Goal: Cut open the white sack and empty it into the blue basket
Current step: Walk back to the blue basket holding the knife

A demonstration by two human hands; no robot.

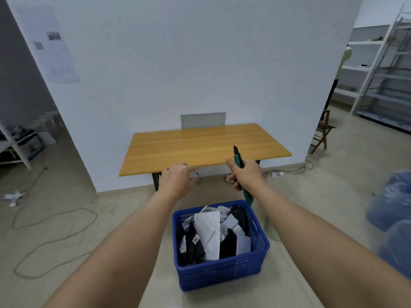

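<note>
Basket (222, 274) below both hands already heaped with parcels, right hand (244, 174) clenched round green cutter (239, 162), left hand (178, 180) loosely curled, empty; sack unseen, emptying apparently done.

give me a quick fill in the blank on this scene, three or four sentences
1. The right hand holds a green ____.
2. The blue basket stands on the ____.
3. The left hand holds ____.
4. The wooden table stands against the ____.

Missing words: utility knife; floor; nothing; wall
</note>
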